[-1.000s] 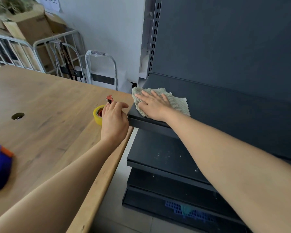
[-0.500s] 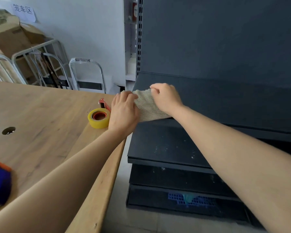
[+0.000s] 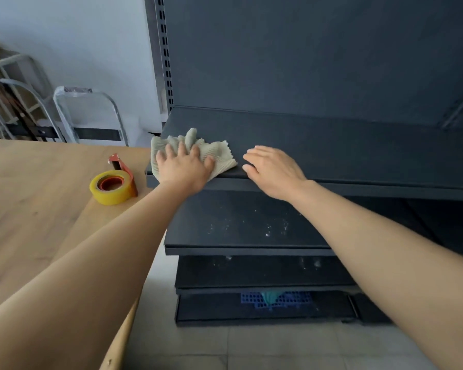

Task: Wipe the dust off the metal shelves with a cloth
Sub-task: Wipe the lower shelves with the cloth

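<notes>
Presses the left grip [image 3: 183, 169] down on the cloth [image 3: 221, 156], fingers spread and nearly straight, palm flat, pinching nothing. Pushes the pale ribbed cloth up into folds just ahead of the fingertips, with one corner spilling out right of the thumb. Pins it at the left end of the top shelf [image 3: 345, 145], partly over the front lip. Rests the right grip [image 3: 273, 170] on that same lip just right of the cloth, apart from it, fingers loose and open, holding nothing.

Counts out as: two grips, one cloth, four dark metal shelves stacked. Puts the top one under both grips and three below them, the second shelf [image 3: 238, 225] speckled with pale dust. Shows one yellow tape roll [image 3: 112, 186] near the left of the left grip on the wooden tabletop [image 3: 24, 204], with one red dispenser [image 3: 119, 162] touching it. Shows one blue perforated piece [image 3: 275, 300] far below the grips, behind the lowest shelf. Leaves the bent metal frames [image 3: 88, 113] beyond the tabletop too blurred to count.

Differs from half a second ago: then clutched the bunched cloth in both grips at the shelf corner. Differs from a second ago too: then spread the right grip flat on the cloth, with the left back by the tape roll.
</notes>
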Tool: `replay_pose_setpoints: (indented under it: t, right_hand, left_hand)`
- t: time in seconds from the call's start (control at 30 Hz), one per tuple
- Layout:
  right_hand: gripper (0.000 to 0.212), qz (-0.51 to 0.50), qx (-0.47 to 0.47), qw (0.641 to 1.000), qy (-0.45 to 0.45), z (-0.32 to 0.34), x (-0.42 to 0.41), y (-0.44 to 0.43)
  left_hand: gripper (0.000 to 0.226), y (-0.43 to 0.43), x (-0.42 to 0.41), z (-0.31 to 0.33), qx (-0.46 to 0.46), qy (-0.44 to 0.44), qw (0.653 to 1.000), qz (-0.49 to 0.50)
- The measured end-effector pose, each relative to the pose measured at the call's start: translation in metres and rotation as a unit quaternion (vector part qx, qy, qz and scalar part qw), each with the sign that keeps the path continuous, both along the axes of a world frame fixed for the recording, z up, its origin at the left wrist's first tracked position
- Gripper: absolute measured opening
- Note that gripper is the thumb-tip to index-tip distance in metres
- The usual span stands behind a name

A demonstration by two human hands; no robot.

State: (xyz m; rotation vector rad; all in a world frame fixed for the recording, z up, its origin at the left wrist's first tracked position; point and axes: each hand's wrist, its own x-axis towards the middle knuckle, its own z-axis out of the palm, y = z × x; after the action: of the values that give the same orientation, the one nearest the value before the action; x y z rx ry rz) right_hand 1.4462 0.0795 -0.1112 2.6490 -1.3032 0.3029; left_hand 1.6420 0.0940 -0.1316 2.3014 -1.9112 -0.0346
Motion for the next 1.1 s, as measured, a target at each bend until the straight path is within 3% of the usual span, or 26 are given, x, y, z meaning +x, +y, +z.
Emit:
replay_pose_setpoints:
  t: [0.27,0.4,0.57,0.7,0.93,1.1]
  right_hand:
    - [0.032,0.020,0.032,0.998,-0.041,-0.002,-0.029,0.021]
    - [0.033,0.067,-0.006,0.996,-0.066,-0.007,-0.045,0.030]
    - [0.041,0.153,-0.071,0.973,-0.155,-0.037,-0.068,0.046]
    - [0.038,0.162,0.008,0.979,-0.125,-0.074,-0.084,0.049]
    - [0.033,0.083,0.139,0.986,-0.032,-0.131,-0.085,0.027]
    - [0.039,0.062,0.197,0.978,-0.002,-0.167,-0.075,0.010]
  left_hand:
    - [0.039,0.027,-0.032,-0.008,-0.119,0.026,0.990,-0.073]
    - [0.036,0.054,-0.053,-0.009,-0.182,0.076,0.972,-0.131]
    - [0.038,0.096,-0.087,-0.037,-0.202,0.125,0.968,-0.077]
    - [0.038,0.116,-0.098,-0.077,-0.176,0.136,0.975,-0.020]
    - [0.037,0.101,-0.077,-0.137,-0.102,0.194,0.973,0.071]
    - [0.036,0.067,-0.062,-0.168,-0.140,0.209,0.962,0.103]
